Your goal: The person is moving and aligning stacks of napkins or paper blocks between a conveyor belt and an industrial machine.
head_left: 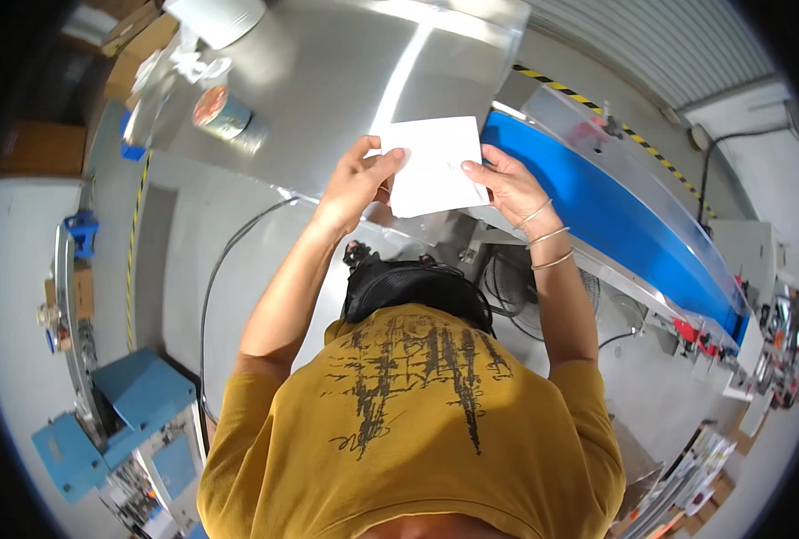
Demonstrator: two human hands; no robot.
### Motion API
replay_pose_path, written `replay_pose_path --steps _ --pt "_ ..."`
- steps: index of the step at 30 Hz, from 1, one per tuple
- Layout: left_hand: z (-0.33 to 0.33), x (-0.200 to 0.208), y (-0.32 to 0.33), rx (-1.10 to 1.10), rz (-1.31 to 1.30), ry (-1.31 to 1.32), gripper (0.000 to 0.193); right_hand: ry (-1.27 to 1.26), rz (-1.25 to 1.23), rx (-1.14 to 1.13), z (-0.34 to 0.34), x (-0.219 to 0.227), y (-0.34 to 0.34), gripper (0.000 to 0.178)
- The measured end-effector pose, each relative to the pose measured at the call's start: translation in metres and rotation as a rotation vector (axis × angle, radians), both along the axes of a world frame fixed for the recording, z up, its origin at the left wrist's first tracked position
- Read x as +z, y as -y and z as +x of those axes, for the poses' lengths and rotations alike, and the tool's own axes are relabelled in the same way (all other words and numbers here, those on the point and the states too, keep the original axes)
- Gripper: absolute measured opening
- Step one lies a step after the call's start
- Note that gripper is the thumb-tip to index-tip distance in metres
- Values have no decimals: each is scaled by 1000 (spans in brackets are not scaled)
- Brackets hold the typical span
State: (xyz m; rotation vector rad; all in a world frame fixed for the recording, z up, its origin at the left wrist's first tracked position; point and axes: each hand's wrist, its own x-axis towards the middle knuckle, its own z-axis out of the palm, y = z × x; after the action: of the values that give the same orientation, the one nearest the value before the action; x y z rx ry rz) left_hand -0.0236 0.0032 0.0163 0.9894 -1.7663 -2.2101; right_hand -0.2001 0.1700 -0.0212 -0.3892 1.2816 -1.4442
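Between my two hands I hold a flat white rectangular piece (435, 171), like a sheet of paper or a thin packet; which of these I cannot tell. A few faint small marks show on its face. My left hand (361, 178) pinches its left edge, thumb on top and fingers curled beneath. At the right edge my right hand (507, 184) grips it the same way, with bangles on that wrist. The white piece is held up over the near edge of the metal table (328, 81), beside a blue conveyor belt (588, 202).
A tape roll or can-like cylinder (222, 112) stands on the table's left part, near crumpled white plastic (204, 67) and a white container (220, 18). A black cable (215, 278) runs across the floor at left. Blue cabinets (143, 391) stand at lower left.
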Motion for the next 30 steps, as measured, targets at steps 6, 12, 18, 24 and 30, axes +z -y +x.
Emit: replay_pose_path --steps 6,12,18,24,30 --pt "-6 -28 -7 -40 -106 -11 36 -479 360 -434 -77 -76 -104 38" --pt "-19 -65 -6 -148 -64 34 25 -692 635 -730 -144 -71 -220 58" --pt "-36 -89 -16 -293 -215 -33 15 -1450 987 -1137 -98 -60 -264 62" --pt "-37 -101 -1 -339 -238 -55 10 -1167 865 -1479 18 -112 -212 38" --pt "-30 -129 11 -573 -161 -357 8 -894 798 -1371 142 -146 -124 25"
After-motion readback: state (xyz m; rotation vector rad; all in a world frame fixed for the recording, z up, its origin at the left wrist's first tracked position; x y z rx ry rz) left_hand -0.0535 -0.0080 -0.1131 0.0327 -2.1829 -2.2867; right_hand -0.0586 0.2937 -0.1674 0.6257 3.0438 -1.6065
